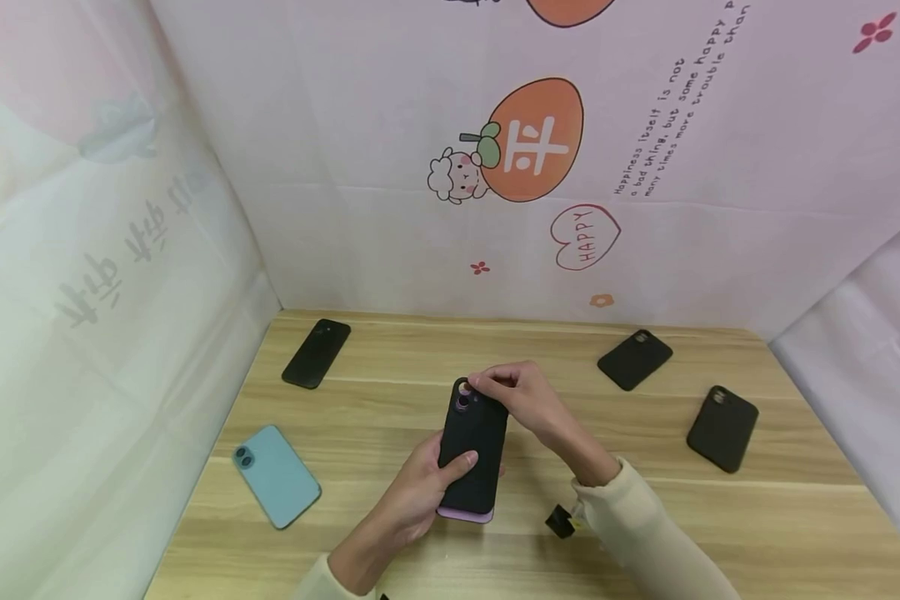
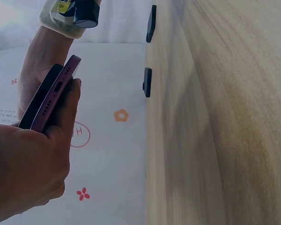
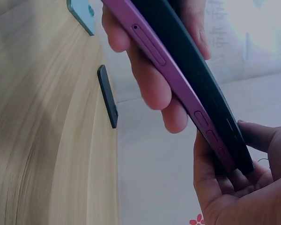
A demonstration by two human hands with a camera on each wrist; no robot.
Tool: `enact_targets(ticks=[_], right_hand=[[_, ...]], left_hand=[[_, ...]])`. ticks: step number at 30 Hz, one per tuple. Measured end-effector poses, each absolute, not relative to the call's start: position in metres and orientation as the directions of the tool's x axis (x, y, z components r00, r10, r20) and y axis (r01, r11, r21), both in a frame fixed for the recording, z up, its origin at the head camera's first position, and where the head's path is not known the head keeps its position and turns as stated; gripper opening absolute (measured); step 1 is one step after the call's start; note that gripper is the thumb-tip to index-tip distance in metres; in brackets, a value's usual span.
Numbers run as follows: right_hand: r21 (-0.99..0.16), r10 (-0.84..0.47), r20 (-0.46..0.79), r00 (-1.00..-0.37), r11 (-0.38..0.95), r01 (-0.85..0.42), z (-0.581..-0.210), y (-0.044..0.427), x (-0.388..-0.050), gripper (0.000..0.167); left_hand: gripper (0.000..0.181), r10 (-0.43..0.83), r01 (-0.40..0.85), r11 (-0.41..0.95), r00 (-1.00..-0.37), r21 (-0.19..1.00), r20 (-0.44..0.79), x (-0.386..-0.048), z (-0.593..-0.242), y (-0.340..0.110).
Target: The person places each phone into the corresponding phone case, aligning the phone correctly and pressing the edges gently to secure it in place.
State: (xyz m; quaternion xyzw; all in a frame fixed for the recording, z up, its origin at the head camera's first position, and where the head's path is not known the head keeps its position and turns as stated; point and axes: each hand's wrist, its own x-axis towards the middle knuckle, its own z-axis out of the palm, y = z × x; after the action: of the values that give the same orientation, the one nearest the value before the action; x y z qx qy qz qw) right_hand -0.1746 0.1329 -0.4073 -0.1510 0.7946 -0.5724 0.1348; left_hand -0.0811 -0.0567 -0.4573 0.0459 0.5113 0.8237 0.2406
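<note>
In the head view my left hand (image 1: 423,487) grips a purple phone (image 1: 465,516) together with a black phone case (image 1: 474,454) lying over its back, thumb across the case. My right hand (image 1: 523,398) pinches the top corner of the case beside the camera cutout. At the bottom end a strip of the phone sticks out past the case. From the right wrist view, the phone's purple side (image 3: 178,89) with its buttons shows next to the black case (image 3: 196,70), which is not seated around it. The left wrist view shows the phone's bottom edge with its port (image 2: 59,86).
A light blue phone (image 1: 277,477) and a black phone (image 1: 317,353) lie on the left of the wooden table (image 1: 390,358). Two black cases, one farther back (image 1: 635,360) and one nearer (image 1: 723,429), lie on the right. A printed cloth (image 1: 375,208) hangs behind the table.
</note>
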Motion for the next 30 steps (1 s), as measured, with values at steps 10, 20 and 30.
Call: enact_targets(ticks=[10, 20, 30], right_hand=[[-0.942, -0.392, -0.039, -0.919, 0.321, -0.097, -0.4080, 0.1314, -0.1739, 0.018], [-0.945, -0.396, -0.007, -0.918, 0.302, -0.123, -0.4087, 0.1271, -0.1690, 0.015], [-0.956, -0.377, 0.021, -0.926, 0.264, -0.129, -0.4132, 0.1253, -0.1662, 0.016]], left_hand=[[0.054, 0.452, -0.346, -0.350, -0.876, 0.871, -0.166, -0.0801, -0.4561, -0.0593], [0.057, 0.434, -0.337, -0.345, -0.885, 0.876, -0.169, -0.0804, -0.4558, -0.0596], [0.060, 0.396, -0.331, -0.334, -0.899, 0.883, -0.187, -0.0794, -0.4549, -0.0584]])
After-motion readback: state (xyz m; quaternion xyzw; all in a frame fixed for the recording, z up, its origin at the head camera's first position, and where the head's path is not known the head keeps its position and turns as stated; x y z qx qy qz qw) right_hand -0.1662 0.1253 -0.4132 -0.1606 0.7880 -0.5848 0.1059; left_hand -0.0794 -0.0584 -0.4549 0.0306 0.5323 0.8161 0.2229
